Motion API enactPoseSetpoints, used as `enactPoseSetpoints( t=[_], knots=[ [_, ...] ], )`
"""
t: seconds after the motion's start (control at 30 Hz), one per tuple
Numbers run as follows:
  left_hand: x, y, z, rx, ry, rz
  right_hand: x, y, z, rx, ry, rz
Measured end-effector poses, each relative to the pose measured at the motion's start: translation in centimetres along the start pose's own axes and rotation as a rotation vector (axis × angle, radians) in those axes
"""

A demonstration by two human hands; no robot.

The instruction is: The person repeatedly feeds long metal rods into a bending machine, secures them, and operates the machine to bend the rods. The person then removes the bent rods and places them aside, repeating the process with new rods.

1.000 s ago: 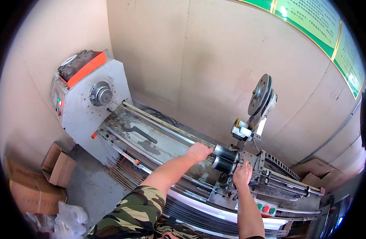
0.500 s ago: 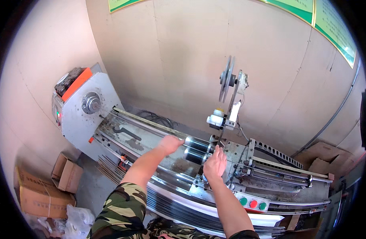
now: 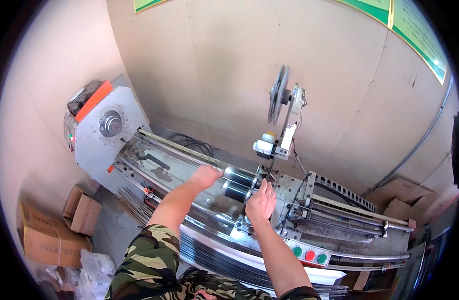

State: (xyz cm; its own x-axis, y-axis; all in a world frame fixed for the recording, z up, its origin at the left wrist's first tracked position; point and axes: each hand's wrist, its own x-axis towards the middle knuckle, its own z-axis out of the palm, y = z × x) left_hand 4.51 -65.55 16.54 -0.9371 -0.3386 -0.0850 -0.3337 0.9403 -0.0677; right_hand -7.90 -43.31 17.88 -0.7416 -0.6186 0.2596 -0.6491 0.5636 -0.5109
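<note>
My left hand [image 3: 207, 176] is closed around a thin metal rod [image 3: 182, 161] at the left end of two dark, shiny rollers. The upper roller [image 3: 240, 177] and the lower roller [image 3: 236, 191] lie side by side on the machine's carriage [image 3: 242, 231]. At their right end is my right hand [image 3: 261, 201], its fingers stretched upward and slightly apart; its thumb and palm side are hidden. Close to those fingertips a dark narrow strip [image 3: 270, 169] comes down from a grey reel [image 3: 278, 95] on an upright arm.
A grey headstock with a round chuck [image 3: 110, 123] stands at the left. A hook spanner [image 3: 153, 160] lies on the bed. Green and red buttons [image 3: 310, 255] sit on the front panel. Many thin rods [image 3: 214, 257] lie along the near side. Cardboard boxes [image 3: 54, 235] stand on the floor at left.
The whole view has shifted, so machine and hands appear a little further left. Both hands keep nearly the same places at the rollers. The reel looks tilted differently.
</note>
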Motion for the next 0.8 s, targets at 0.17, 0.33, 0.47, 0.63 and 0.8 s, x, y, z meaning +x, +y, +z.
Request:
enactPoseSetpoints(
  t=[0.17,0.33,0.47,0.63,0.8],
  knots=[
    [0.0,-0.8,1.4,-0.025,0.112,0.067,0.0,0.0,0.0,0.018,0.000,0.007],
    [-0.1,-0.8,1.8,0.001,0.131,0.063,-0.1,0.2,0.1,0.025,0.033,0.000],
    [0.1,-1.1,2.2,0.005,0.124,0.073,-0.1,0.2,0.0,0.045,0.048,0.003],
    [0.1,-0.6,1.4,0.037,0.059,0.043,-0.3,0.5,0.1,0.022,0.051,0.002],
    [-0.1,-1.0,1.7,0.068,0.048,0.065,-0.3,0.6,0.4,0.042,0.083,-0.019]
  ],
)
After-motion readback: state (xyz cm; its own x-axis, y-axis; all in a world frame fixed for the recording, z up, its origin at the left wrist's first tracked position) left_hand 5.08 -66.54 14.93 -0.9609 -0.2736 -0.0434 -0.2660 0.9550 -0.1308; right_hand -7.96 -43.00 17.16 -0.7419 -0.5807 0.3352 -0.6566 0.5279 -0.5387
